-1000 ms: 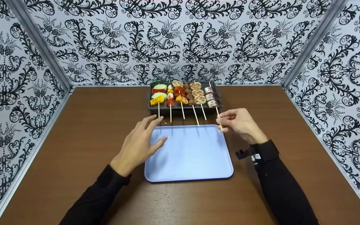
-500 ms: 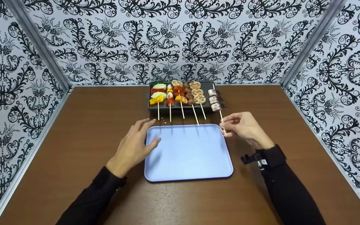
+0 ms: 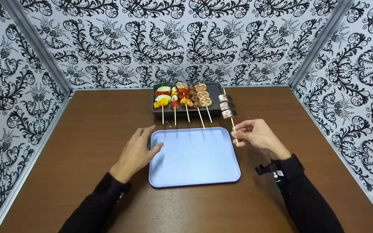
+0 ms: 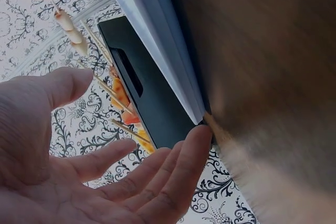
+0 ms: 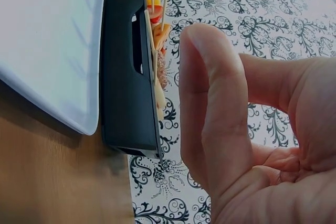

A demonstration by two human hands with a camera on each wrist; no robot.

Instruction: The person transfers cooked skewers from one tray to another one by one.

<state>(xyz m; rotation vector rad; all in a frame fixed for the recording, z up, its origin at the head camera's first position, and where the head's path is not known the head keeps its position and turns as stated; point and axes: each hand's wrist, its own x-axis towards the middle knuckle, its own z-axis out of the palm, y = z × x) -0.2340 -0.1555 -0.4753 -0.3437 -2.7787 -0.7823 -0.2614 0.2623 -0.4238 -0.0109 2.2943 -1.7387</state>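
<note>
My right hand (image 3: 254,136) pinches the wooden stick of a skewer (image 3: 228,105) between thumb and fingers. Three silvery, dark-skinned chunks that look like fish are threaded on it, held off the right edge of the black grill pan (image 3: 217,97). The right wrist view shows the pinching fingers (image 5: 220,103), but the stick is hidden there. My left hand (image 3: 136,153), fingers spread and holding nothing, is at the left edge of the pale blue tray (image 3: 194,158). In the left wrist view its fingertips (image 4: 197,137) appear beside the tray's rim (image 4: 178,87).
Several skewers lie side by side in the pan, among them lotus root slices (image 3: 202,94), brown balls (image 3: 195,98) and a yellow, white and red vegetable skewer (image 3: 162,98). Their sticks overhang toward the tray. Small crumbs (image 3: 169,125) lie on the brown table (image 3: 108,113). Patterned walls enclose it.
My right hand has lifted the fish skewer off the pan's right side and drawn it right and toward me. My left hand has shifted slightly left and back.
</note>
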